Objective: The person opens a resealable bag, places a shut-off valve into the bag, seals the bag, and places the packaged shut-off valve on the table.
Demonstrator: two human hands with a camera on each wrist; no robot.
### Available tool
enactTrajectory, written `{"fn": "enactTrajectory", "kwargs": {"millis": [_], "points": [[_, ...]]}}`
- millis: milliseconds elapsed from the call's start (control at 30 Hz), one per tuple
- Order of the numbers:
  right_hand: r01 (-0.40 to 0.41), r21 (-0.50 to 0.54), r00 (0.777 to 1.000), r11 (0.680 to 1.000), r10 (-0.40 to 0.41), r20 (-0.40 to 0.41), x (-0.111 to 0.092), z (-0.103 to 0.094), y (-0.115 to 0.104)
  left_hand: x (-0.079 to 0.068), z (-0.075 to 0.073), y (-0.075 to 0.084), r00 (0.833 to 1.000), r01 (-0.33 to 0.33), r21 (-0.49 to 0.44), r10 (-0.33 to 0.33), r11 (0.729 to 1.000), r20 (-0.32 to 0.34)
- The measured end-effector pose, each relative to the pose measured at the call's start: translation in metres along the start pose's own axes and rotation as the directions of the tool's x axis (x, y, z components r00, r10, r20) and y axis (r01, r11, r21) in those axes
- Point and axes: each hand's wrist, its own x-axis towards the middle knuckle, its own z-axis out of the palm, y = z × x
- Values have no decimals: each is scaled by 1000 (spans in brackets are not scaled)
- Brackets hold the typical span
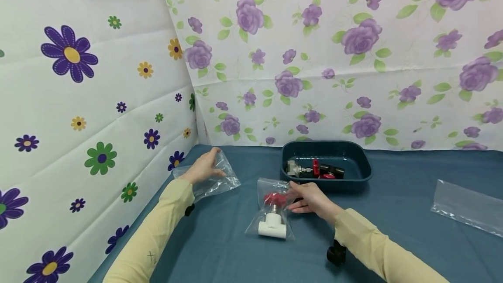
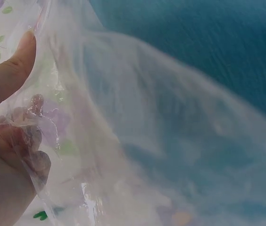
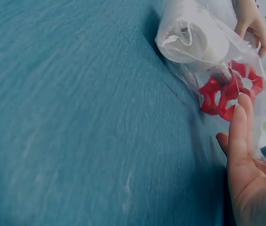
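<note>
A clear plastic bag (image 1: pixel 224 178) hangs from my left hand (image 1: pixel 203 167) at the far left of the table. In the left wrist view the thumb (image 2: pixel 22 61) lies over the film, and curled fingers (image 2: pixel 34 141) show through it. In the middle of the table, a white tee-shaped valve (image 1: pixel 272 226) with a red handwheel (image 1: pixel 275 199) rests inside another clear bag (image 1: pixel 261 187). My right hand (image 1: pixel 310 198) is at this bag's right side. Its straight fingers (image 3: pixel 239 127) touch the film beside the handwheel, the thumb held apart.
Behind my right hand stands a dark blue tray (image 1: pixel 355 178) with metal fittings (image 1: pixel 298 169) and red-handled parts in it. A flat clear bag (image 1: pixel 467 204) lies at the right on the blue tablecloth (image 1: pixel 401 204). Flowered cloth walls (image 1: pixel 118 56) border the left and back.
</note>
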Motion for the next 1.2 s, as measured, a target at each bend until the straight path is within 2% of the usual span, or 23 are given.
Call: {"fn": "enactTrajectory", "kwargs": {"millis": [167,333,600,900,1200], "points": [[-8,3,1000,1000,8,-12,-3,-5,1,0,1,5,1000,-13,4,13,1000,-3],[-14,-3,1000,1000,14,-22,-6,-15,2,2,-1,13,998,-48,9,49,999,-39],[-4,-48,1000,999,3,-18,-12,-31,0,4,-9,36,990,-111,14,112,994,-88],[12,-126,1000,992,-13,-2,-24,-38,-9,2,-15,65,959,-208,33,211,978,-187],[41,-162,999,986,-39,14,-32,-43,-17,5,-12,90,934,-288,53,293,956,-203]]}}
